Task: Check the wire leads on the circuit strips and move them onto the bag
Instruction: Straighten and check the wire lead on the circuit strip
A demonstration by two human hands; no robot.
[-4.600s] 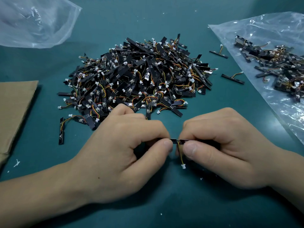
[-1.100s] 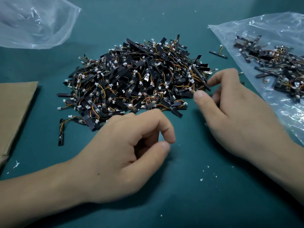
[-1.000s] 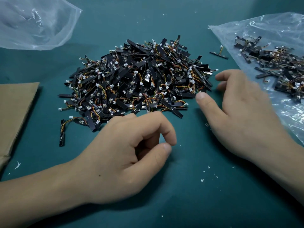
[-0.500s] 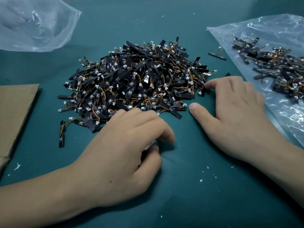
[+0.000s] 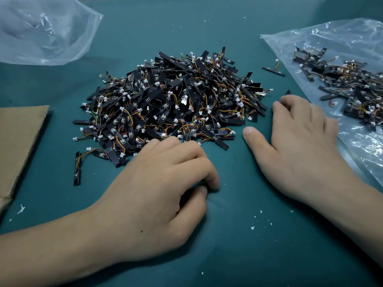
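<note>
Both hands have slid up to the pile (image 5: 176,100) of circuit strips, left hand (image 5: 157,193) loosely curled and empty at its near edge, right hand (image 5: 300,146) flat over a stray strip (image 5: 288,92) just right of it, whose wire lead could snag the pile's tangle and drag unchecked strips toward the bag (image 5: 342,38) further right

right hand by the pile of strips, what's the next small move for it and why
Probably the right hand should curl its fingertips onto the loose strip whose tip pokes out just beyond them, pinch it and lift it toward the left hand for checking. The right hand lies flat and grips nothing, and that strip sits apart from the pile, between it and the bag.
</note>
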